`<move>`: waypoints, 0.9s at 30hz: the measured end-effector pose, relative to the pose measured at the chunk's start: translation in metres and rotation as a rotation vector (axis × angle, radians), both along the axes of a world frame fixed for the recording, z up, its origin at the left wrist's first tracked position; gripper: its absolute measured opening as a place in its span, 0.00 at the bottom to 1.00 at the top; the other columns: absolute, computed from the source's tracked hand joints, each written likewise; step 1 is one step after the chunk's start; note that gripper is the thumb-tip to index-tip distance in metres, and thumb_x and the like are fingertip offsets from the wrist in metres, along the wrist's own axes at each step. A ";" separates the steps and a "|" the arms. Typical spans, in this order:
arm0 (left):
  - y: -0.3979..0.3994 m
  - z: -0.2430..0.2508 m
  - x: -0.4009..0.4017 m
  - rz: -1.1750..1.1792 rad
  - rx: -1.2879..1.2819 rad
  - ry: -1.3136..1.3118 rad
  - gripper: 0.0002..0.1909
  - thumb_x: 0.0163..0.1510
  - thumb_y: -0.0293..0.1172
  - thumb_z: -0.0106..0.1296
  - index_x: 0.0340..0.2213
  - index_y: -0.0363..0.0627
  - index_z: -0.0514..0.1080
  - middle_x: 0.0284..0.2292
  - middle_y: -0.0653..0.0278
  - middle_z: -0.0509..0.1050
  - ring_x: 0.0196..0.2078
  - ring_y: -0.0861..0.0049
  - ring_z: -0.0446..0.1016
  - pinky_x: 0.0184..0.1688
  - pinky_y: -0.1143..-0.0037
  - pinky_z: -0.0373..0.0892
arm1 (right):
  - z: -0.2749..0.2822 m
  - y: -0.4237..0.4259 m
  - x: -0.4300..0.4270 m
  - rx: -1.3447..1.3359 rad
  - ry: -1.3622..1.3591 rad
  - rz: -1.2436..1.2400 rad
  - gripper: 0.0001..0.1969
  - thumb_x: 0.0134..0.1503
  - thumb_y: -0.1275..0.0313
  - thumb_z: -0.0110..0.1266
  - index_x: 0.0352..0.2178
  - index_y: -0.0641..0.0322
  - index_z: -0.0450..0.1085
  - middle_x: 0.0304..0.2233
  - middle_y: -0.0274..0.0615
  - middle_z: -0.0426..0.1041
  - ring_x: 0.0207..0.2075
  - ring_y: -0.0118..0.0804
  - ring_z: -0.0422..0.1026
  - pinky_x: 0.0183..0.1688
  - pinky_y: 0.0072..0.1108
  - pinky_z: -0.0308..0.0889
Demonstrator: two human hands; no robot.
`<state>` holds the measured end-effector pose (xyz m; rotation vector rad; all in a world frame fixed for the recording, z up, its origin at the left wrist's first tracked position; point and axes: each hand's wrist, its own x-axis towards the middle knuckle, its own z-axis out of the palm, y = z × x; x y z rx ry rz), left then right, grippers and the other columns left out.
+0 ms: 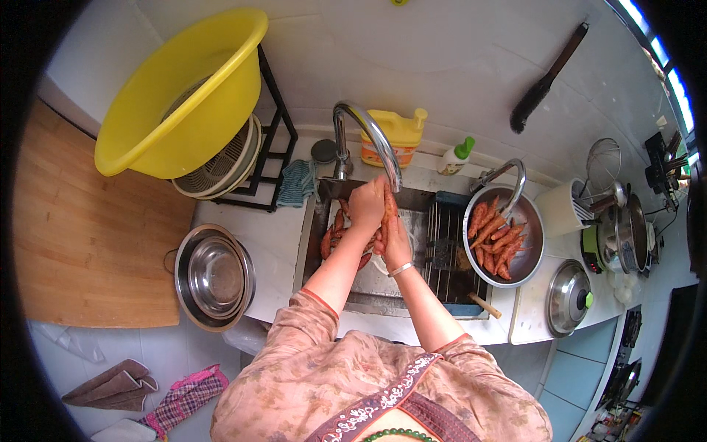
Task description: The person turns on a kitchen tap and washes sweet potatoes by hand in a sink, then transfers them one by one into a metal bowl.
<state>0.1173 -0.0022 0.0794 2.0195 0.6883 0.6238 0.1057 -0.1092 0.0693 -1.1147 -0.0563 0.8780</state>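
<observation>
Both hands are together over the stainless-steel sink (pixel 381 287), just below the mouth of the chrome faucet (pixel 381 143). Between them is a reddish sweet potato (pixel 390 203), held upright. My left hand (pixel 367 205) is wrapped around its upper part. From below and the right, my right hand (pixel 395 243) grips its lower part; a silver bangle circles that wrist. Several more sweet potatoes (pixel 327 242) lie at the sink's left side, partly hidden by my left forearm. To the right, a metal bowl (pixel 537 248) holds a pile of sweet potatoes (pixel 500 237).
A wire drying rack (pixel 439 237) spans the sink's right part. Nested steel bowls (pixel 215 276) stand left of the sink, below a large yellow basin (pixel 182 127). Behind are a yellow jug (pixel 392 135) and a green-capped bottle (pixel 457 157). A pot lid (pixel 566 298) lies at right.
</observation>
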 end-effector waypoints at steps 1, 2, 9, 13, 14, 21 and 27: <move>-0.002 -0.005 -0.002 0.025 0.368 0.117 0.16 0.53 0.37 0.36 0.24 0.37 0.69 0.17 0.55 0.70 0.20 0.73 0.70 0.25 0.73 0.65 | -0.005 0.003 0.005 0.001 -0.001 -0.002 0.18 0.56 0.53 0.31 0.33 0.57 0.56 0.18 0.31 0.58 0.12 0.21 0.51 0.12 0.14 0.50; -0.007 -0.010 -0.003 0.023 0.369 0.116 0.16 0.53 0.37 0.36 0.24 0.37 0.69 0.17 0.55 0.70 0.20 0.73 0.70 0.25 0.73 0.65 | -0.010 0.006 0.013 -0.050 -0.134 -0.077 0.18 0.57 0.55 0.31 0.33 0.59 0.57 0.20 0.33 0.59 0.14 0.22 0.54 0.15 0.14 0.53; -0.022 -0.054 0.000 -0.069 -0.439 -0.376 0.14 0.53 0.38 0.38 0.29 0.38 0.64 0.22 0.62 0.70 0.22 0.72 0.69 0.27 0.76 0.65 | -0.047 0.013 0.029 -0.126 -0.374 -0.133 0.17 0.57 0.63 0.30 0.35 0.68 0.59 0.31 0.42 0.65 0.31 0.30 0.64 0.34 0.20 0.60; -0.009 -0.002 0.005 -0.065 -1.025 -0.264 0.14 0.55 0.41 0.37 0.24 0.43 0.62 0.20 0.64 0.67 0.22 0.77 0.68 0.25 0.81 0.63 | -0.047 0.011 0.022 -0.125 -0.622 -0.173 0.18 0.57 0.60 0.29 0.34 0.65 0.60 0.26 0.40 0.65 0.25 0.32 0.65 0.28 0.18 0.60; 0.002 -0.002 0.005 -0.008 -1.006 -0.277 0.17 0.54 0.44 0.37 0.20 0.45 0.59 0.14 0.66 0.62 0.19 0.78 0.64 0.24 0.79 0.63 | -0.038 0.003 0.023 0.114 -0.041 0.088 0.19 0.57 0.56 0.28 0.32 0.61 0.60 0.22 0.37 0.63 0.20 0.26 0.61 0.22 0.14 0.57; 0.021 0.021 0.007 -0.374 -1.258 -0.405 0.21 0.54 0.48 0.36 0.16 0.48 0.55 0.12 0.70 0.55 0.15 0.80 0.57 0.22 0.79 0.59 | -0.031 0.007 0.060 0.258 0.806 0.518 0.24 0.54 0.52 0.28 0.22 0.61 0.62 0.09 0.36 0.60 0.09 0.29 0.58 0.09 0.18 0.53; 0.003 0.025 0.030 0.172 -0.878 -0.658 0.21 0.54 0.49 0.35 0.16 0.48 0.58 0.13 0.72 0.58 0.16 0.86 0.56 0.20 0.84 0.55 | -0.013 0.052 0.069 -0.804 -1.023 -0.029 0.26 0.53 0.49 0.30 0.18 0.59 0.65 0.10 0.36 0.62 0.08 0.27 0.58 0.08 0.17 0.50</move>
